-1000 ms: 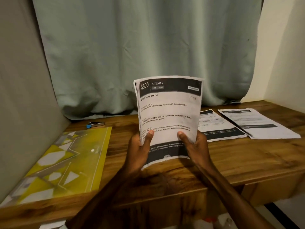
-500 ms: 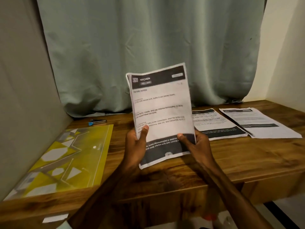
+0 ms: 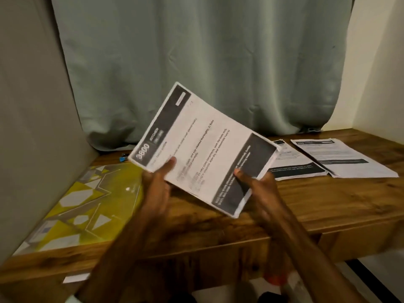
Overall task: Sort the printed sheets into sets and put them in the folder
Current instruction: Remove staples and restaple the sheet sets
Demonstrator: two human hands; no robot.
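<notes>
— At the centre of the head view, what do I have?

— I see a stack of printed sheets (image 3: 203, 147) held up off the counter (image 3: 306, 204). It is tilted, with the dark header marked "3800" toward the upper left and the dark footer band toward the lower right.

— And the hands?

— The left hand (image 3: 156, 189) grips the stack near the header end, thumb (image 3: 170, 164) on the printed face and fingers hidden behind the paper. The right hand (image 3: 260, 189) grips the footer end the same way, its thumb on the dark band. Both look blurred to me.

— Where is the folder?

— At the lower left of the frame. The yellow folder (image 3: 87, 204), patterned with grey and white shapes, lies flat on the counter beside the left forearm.

— Any other sheets?

— At the right of the frame I see two piles lying flat on the counter. The near pile (image 3: 293, 165) is partly hidden behind the stack's corner, and the far pile (image 3: 343, 158) sits just beside it. I cannot tell whether their edges overlap. A pale green curtain (image 3: 196, 62) hangs behind.
</notes>
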